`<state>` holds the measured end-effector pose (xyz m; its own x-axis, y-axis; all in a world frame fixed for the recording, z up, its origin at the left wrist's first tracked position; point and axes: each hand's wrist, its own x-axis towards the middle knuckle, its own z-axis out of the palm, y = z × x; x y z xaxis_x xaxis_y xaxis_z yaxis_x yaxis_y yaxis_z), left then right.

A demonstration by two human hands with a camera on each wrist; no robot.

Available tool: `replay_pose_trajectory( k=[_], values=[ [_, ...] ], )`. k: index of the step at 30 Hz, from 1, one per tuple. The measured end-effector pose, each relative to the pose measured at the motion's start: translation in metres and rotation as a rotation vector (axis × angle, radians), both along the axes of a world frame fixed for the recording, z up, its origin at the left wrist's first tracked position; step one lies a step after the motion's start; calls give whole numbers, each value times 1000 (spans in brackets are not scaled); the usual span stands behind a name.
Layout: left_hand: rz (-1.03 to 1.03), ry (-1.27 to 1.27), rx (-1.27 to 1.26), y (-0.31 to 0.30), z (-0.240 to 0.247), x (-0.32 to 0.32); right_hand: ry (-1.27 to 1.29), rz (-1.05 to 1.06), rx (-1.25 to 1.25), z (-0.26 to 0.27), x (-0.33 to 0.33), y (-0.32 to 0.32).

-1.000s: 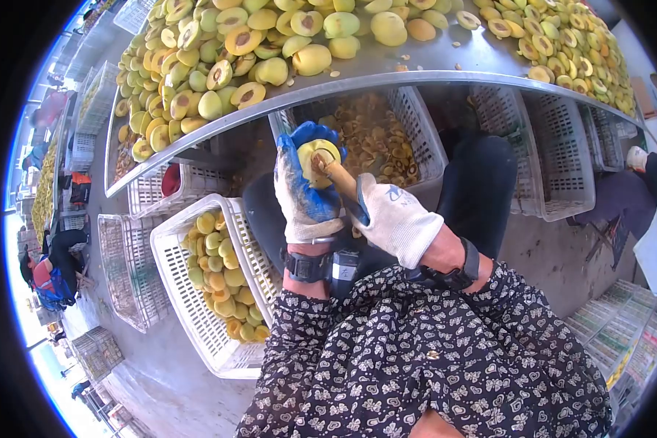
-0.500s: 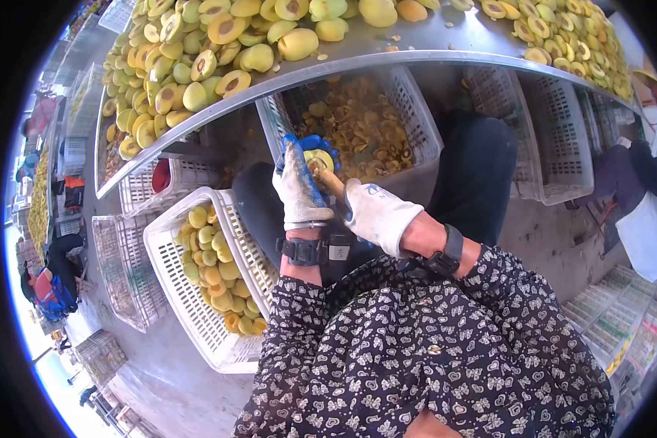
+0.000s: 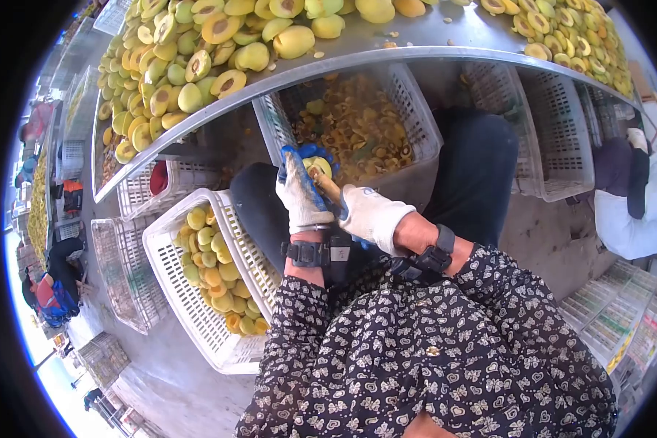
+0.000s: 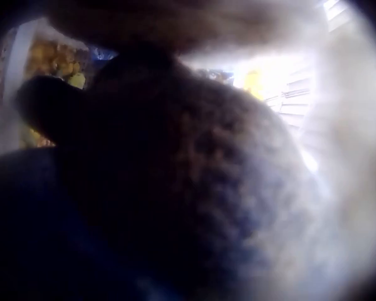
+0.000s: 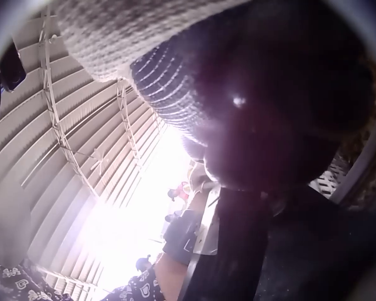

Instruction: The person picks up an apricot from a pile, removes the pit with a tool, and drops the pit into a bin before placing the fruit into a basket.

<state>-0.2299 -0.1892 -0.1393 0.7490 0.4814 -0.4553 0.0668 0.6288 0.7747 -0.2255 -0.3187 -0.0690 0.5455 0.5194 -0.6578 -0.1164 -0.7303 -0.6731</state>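
Observation:
My left hand (image 3: pixel 299 196), in a white glove with blue coating, holds a yellow-green peach half (image 3: pixel 317 165) in front of my knees. My right hand (image 3: pixel 374 217), gloved alike, grips a tool by its wooden handle (image 3: pixel 325 187). The tool's front end meets the brown middle of the peach half, and its tip is hidden there. Dark, blurred glove fabric (image 4: pixel 225 163) fills most of the left wrist view. In the right wrist view, ribbed glove fabric (image 5: pixel 169 78) and dark fingers hide the tool.
Halved peaches (image 3: pixel 197 66) are heaped on a metal table (image 3: pixel 416 33) whose rim runs above my hands. Below it stands a crate (image 3: pixel 421 109) with peach scraps (image 3: pixel 369 131). A white crate (image 3: pixel 175 274) of peaches sits at my left; another person (image 3: pixel 628 197) is at far right.
The right hand has drawn nearer the left along with the tool. The peach half has turned, and less of its cut face shows. The head view has shifted slightly.

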Motion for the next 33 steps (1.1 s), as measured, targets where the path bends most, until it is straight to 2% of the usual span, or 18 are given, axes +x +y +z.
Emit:
replay_pose_trajectory(
  k=[2, 5, 10, 12, 14, 16, 18, 20, 21, 22, 24, 25, 26, 28, 29, 30, 32, 33],
  values=[
    [18, 40, 0, 0, -3, 0, -29, 14, 3, -2, -2, 1],
    [6, 156, 58, 0, -6, -1, 159, 25, -17, -9, 3, 4],
    [41, 102, -4, 2, -10, 2, 89, 16, -38, -19, 6, 13],
    [62, 50, -10, 4, -17, -2, 283, -37, 45, -23, 10, 11],
    [-2, 4, 33, 8, -28, -3, 190, 21, 56, -33, 11, 13],
    [-2, 81, 98, 7, -27, -2, 57, 98, 1, -23, 5, 14],
    [-47, 91, 28, 6, -22, -3, 97, 110, -53, -34, 6, 13],
    [-227, 199, 78, 10, -18, -4, 461, -85, 98, -33, 7, 6],
    [-290, 168, 88, 15, -27, -7, 557, -93, 131, -26, 8, 0],
    [-288, 159, 92, 15, -17, -4, 548, -90, 134, -33, 9, -9],
    [-443, 143, -83, 12, 2, -7, 1327, -423, 684, -48, 5, -26],
    [-395, 50, -130, 10, -8, -7, 1257, -479, 645, -36, 2, -29],
    [-387, 53, -124, 10, -13, -11, 1217, -357, 769, -49, -1, -40],
    [-400, 13, -8, 10, -16, -12, 1384, -428, 794, -42, -4, -39],
    [-463, 6, -22, 13, -18, -13, 1265, -408, 738, -39, -9, -38],
    [-465, 13, -25, 15, -23, -15, 1270, -414, 737, -31, -14, -36],
    [-765, 101, 160, 21, -36, -10, 1033, -433, 514, -21, -17, -34],
    [-802, 109, 116, 19, -29, -7, 1157, -333, 677, -45, -17, -45]
  ],
)
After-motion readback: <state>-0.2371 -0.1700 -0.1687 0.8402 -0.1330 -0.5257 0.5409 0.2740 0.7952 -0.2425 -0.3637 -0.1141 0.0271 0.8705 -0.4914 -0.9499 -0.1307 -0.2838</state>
